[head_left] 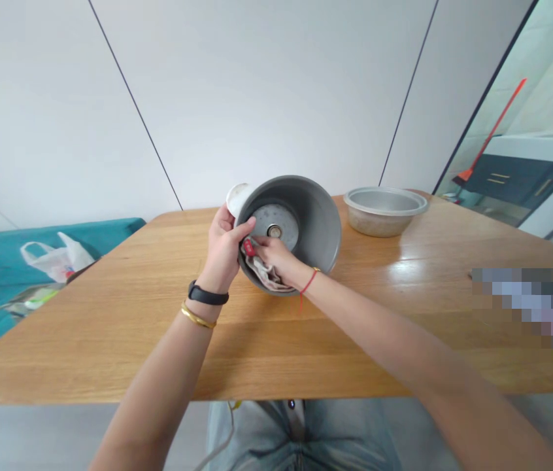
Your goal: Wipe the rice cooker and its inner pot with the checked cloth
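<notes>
A round electric cooker body is tilted above the wooden table with its open mouth toward me. Inside it I see grey walls, a round metal heating plate and a small central button. My left hand grips the rim on the left, thumb over the edge. A white rounded part sticks out behind that hand. Within the cooker, my right hand presses a crumpled light cloth with a red tag against the lower left wall. Some of its fingers are hidden in the folds.
A shallow grey pot with a wide rim stands on the wooden table, back right. A blurred-out item lies at the right edge. Left of the table, a white plastic bag rests on a teal sofa. A wall closes the back.
</notes>
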The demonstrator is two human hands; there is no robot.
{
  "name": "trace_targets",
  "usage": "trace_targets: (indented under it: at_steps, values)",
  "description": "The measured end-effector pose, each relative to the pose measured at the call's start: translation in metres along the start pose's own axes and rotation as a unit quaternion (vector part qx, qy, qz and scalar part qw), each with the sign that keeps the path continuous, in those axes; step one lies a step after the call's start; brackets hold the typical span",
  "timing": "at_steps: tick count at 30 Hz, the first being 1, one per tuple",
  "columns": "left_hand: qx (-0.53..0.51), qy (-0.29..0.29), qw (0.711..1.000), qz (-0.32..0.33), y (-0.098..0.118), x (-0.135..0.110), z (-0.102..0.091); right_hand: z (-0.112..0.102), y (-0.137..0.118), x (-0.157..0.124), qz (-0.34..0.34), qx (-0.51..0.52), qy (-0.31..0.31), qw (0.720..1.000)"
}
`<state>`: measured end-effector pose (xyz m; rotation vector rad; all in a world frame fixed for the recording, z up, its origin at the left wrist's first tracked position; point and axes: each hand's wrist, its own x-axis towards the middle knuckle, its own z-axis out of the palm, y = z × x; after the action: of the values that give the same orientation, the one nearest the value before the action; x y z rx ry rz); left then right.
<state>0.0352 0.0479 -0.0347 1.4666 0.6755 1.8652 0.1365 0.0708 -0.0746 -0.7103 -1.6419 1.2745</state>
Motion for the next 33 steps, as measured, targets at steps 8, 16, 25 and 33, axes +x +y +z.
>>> trace_targets:
  at_steps: [8,16,25,33]
  values:
    - [-0.020,0.009,1.000,0.003,-0.001,-0.011,0.002,0.029,-0.020,0.015,-0.205,0.039,0.281,0.937]
    - [-0.004,0.015,1.000,-0.004,-0.006,-0.013,-0.002,-0.009,-0.015,0.031,-0.274,-0.554,0.247,0.746]
    - [0.048,0.054,0.997,0.032,-0.009,-0.017,0.025,-0.097,-0.008,0.012,-0.184,-0.626,0.365,0.665]
    - [0.059,0.067,0.995,0.048,-0.011,-0.021,0.039,-0.106,0.008,-0.006,-0.264,-0.737,-0.020,0.622]
